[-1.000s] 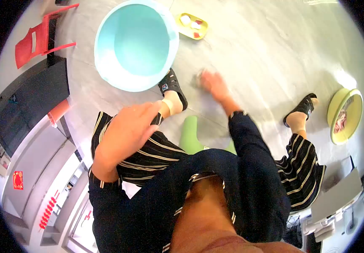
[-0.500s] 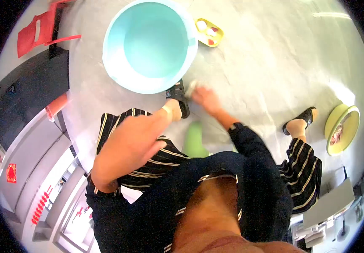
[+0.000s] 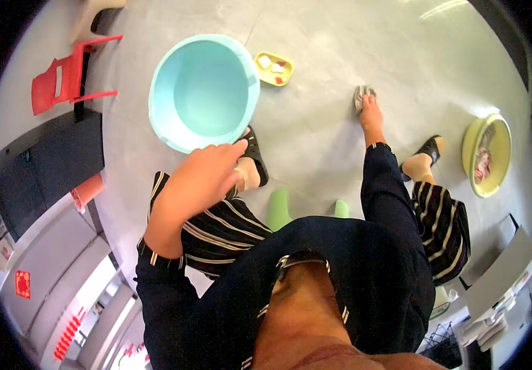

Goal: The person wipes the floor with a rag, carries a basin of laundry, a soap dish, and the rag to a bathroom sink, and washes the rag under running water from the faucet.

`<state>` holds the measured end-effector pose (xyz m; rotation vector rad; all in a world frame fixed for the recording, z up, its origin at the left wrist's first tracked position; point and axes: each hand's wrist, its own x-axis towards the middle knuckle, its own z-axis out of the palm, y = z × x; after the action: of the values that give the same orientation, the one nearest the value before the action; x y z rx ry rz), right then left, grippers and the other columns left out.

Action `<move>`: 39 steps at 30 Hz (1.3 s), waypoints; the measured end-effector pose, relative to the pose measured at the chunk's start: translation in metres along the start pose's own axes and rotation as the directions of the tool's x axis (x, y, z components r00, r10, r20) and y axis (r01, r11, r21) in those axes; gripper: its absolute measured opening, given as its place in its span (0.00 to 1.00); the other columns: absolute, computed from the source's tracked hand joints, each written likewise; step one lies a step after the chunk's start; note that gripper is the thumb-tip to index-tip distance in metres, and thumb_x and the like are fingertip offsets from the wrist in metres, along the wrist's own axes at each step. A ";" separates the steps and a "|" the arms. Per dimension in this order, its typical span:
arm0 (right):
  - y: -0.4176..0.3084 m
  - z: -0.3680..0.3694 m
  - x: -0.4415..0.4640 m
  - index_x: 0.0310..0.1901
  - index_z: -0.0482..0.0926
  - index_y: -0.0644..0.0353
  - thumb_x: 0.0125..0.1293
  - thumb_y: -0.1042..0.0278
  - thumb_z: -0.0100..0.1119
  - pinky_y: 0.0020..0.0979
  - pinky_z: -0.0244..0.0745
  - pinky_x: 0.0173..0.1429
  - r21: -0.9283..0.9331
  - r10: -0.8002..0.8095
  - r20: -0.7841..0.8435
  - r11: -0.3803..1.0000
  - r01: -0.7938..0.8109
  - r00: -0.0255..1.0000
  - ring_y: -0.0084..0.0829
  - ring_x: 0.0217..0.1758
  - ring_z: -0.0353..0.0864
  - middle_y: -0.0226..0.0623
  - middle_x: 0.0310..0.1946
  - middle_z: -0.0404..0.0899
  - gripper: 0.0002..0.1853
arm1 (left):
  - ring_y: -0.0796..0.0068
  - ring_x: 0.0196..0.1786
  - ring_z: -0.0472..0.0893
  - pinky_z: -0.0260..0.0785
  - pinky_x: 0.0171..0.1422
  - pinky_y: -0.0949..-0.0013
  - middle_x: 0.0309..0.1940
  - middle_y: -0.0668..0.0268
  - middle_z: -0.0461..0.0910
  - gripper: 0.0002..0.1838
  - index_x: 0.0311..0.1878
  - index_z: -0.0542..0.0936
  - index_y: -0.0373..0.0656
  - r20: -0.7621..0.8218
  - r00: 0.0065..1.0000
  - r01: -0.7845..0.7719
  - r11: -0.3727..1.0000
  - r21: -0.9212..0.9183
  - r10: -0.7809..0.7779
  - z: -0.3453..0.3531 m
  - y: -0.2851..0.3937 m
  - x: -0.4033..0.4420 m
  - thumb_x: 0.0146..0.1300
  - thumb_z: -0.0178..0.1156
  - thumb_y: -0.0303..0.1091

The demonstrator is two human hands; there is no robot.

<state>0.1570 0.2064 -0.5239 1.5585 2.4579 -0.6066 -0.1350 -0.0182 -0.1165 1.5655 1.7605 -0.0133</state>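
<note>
Grey rag [image 3: 359, 98]: on the floor, right of the light-blue basin [image 3: 158, 102].
Right hand [image 3: 372, 114]: your fingers close over the rag.
Left hand [image 3: 203, 174]: your fingers loosely open, nothing visibly held, near the basin.
Floor [image 3: 321, 68]: rag seems in use; you cannot tell how much is done or left.

The tub [image 3: 162, 102] stands on the floor [image 3: 321, 142], ahead of the left foot [image 3: 250, 172]. The tray [image 3: 286, 72] lies just right of it. The cloth [image 3: 359, 95] lies under the right hand [image 3: 371, 112], right of the tray and ahead of the right foot [image 3: 418, 165]. The bowl [image 3: 471, 145] stands right of that foot, contents [image 3: 483, 164] inside. The left hand [image 3: 201, 172] is over the left leg [image 3: 223, 231], near the tub.
</note>
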 end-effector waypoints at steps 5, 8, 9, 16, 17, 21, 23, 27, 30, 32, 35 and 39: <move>0.036 -0.004 -0.045 0.59 0.70 0.65 0.60 0.82 0.40 0.32 0.73 0.45 0.976 0.242 0.212 -0.001 -0.219 0.947 0.29 0.44 0.77 0.39 0.46 0.77 0.24 | 0.50 0.42 0.77 0.69 0.43 0.54 0.37 0.52 0.78 0.20 0.52 0.69 0.39 -0.062 0.987 -0.136 0.980 0.147 0.146 0.019 0.024 0.030 0.58 0.60 0.33; 0.014 -0.064 -0.117 0.57 0.70 0.60 0.69 0.69 0.40 0.41 0.77 0.51 0.653 0.034 0.320 -0.732 -0.194 0.947 0.37 0.51 0.78 0.41 0.53 0.75 0.18 | 0.50 0.44 0.77 0.70 0.46 0.54 0.39 0.50 0.78 0.21 0.54 0.69 0.40 -0.033 0.990 -0.123 0.958 0.260 0.136 0.040 0.055 0.047 0.59 0.59 0.34; 0.026 -0.050 -0.130 0.59 0.69 0.56 0.70 0.59 0.37 0.49 0.72 0.58 0.541 -0.113 0.222 -0.812 -0.218 0.969 0.40 0.57 0.74 0.40 0.57 0.72 0.20 | 0.51 0.46 0.77 0.70 0.49 0.56 0.42 0.51 0.78 0.22 0.56 0.69 0.40 0.000 0.991 -0.128 0.959 0.253 0.133 0.047 0.070 0.052 0.59 0.59 0.35; 0.040 -0.106 -0.204 0.59 0.70 0.49 0.67 0.52 0.38 0.54 0.63 0.63 0.394 -0.085 0.025 -0.915 -0.088 0.996 0.41 0.63 0.69 0.37 0.60 0.71 0.23 | 0.56 0.50 0.79 0.71 0.53 0.61 0.50 0.51 0.78 0.26 0.63 0.68 0.44 0.197 0.953 -0.255 0.961 0.105 0.231 0.076 0.137 0.039 0.61 0.58 0.35; 0.046 -0.107 -0.208 0.59 0.70 0.49 0.67 0.52 0.38 0.55 0.62 0.63 0.426 -0.055 0.011 -0.903 -0.054 0.998 0.41 0.63 0.69 0.38 0.59 0.71 0.22 | 0.56 0.50 0.79 0.71 0.53 0.62 0.49 0.51 0.78 0.26 0.63 0.68 0.44 0.204 0.949 -0.262 0.960 0.094 0.239 0.075 0.140 0.036 0.61 0.58 0.35; 0.069 -0.074 -0.201 0.54 0.72 0.55 0.65 0.60 0.46 0.48 0.75 0.53 0.667 0.219 0.188 -0.744 0.039 0.958 0.37 0.53 0.76 0.38 0.50 0.76 0.18 | 0.55 0.50 0.79 0.70 0.54 0.62 0.48 0.50 0.79 0.25 0.62 0.69 0.44 0.232 0.961 -0.205 0.951 0.231 0.151 0.061 0.147 0.028 0.61 0.58 0.36; 0.068 -0.057 -0.198 0.50 0.74 0.57 0.63 0.64 0.50 0.40 0.77 0.46 0.714 0.357 0.260 -0.697 0.070 0.897 0.34 0.45 0.80 0.35 0.44 0.79 0.15 | 0.55 0.50 0.79 0.70 0.53 0.63 0.49 0.50 0.79 0.26 0.62 0.70 0.45 0.220 0.973 -0.128 0.958 0.256 0.071 0.054 0.158 0.030 0.59 0.57 0.39; 0.063 0.011 -0.163 0.45 0.77 0.58 0.60 0.65 0.52 0.36 0.75 0.42 0.997 0.600 0.081 -0.061 -0.056 0.796 0.36 0.37 0.81 0.40 0.38 0.81 0.13 | 0.48 0.47 0.78 0.69 0.53 0.56 0.39 0.48 0.79 0.20 0.56 0.71 0.41 0.221 0.950 -0.254 0.958 0.132 0.221 0.054 0.155 0.055 0.60 0.53 0.35; 0.024 -0.011 -0.160 0.42 0.76 0.65 0.55 0.68 0.53 0.39 0.73 0.43 0.891 0.500 -0.073 0.422 -0.170 0.863 0.41 0.37 0.80 0.48 0.35 0.80 0.14 | 0.50 0.41 0.79 0.71 0.44 0.56 0.35 0.48 0.78 0.15 0.50 0.71 0.39 0.264 0.940 -0.286 0.922 0.262 0.217 0.065 0.142 0.082 0.60 0.52 0.31; 0.010 0.010 -0.144 0.55 0.71 0.59 0.56 0.68 0.53 0.43 0.67 0.57 0.637 0.283 -0.234 0.767 -0.073 0.930 0.48 0.56 0.71 0.51 0.52 0.71 0.23 | 0.52 0.36 0.80 0.72 0.37 0.57 0.35 0.48 0.77 0.14 0.49 0.70 0.38 0.230 0.933 -0.342 0.877 0.338 0.275 0.061 0.143 0.085 0.59 0.52 0.29; -0.018 0.041 -0.117 0.61 0.66 0.56 0.56 0.69 0.53 0.45 0.62 0.64 0.276 -0.102 -0.372 0.937 0.215 0.923 0.46 0.64 0.65 0.47 0.60 0.66 0.27 | 0.54 0.38 0.79 0.72 0.42 0.59 0.44 0.49 0.75 0.18 0.52 0.70 0.35 0.207 0.798 -0.593 0.798 0.106 0.565 0.047 0.143 0.068 0.57 0.53 0.27; -0.033 0.037 -0.064 0.63 0.64 0.56 0.57 0.68 0.52 0.43 0.52 0.72 -0.057 -0.406 -0.212 0.913 0.403 0.889 0.41 0.71 0.56 0.41 0.65 0.62 0.29 | 0.66 0.42 0.76 0.66 0.45 0.67 0.44 0.57 0.74 0.27 0.61 0.66 0.35 0.241 0.729 -0.680 0.719 0.144 0.641 0.013 0.138 0.069 0.56 0.49 0.29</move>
<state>0.1526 0.1256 -0.5267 1.1608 2.9816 -0.4950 -0.0076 0.0675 -0.0990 2.2205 0.9952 0.0030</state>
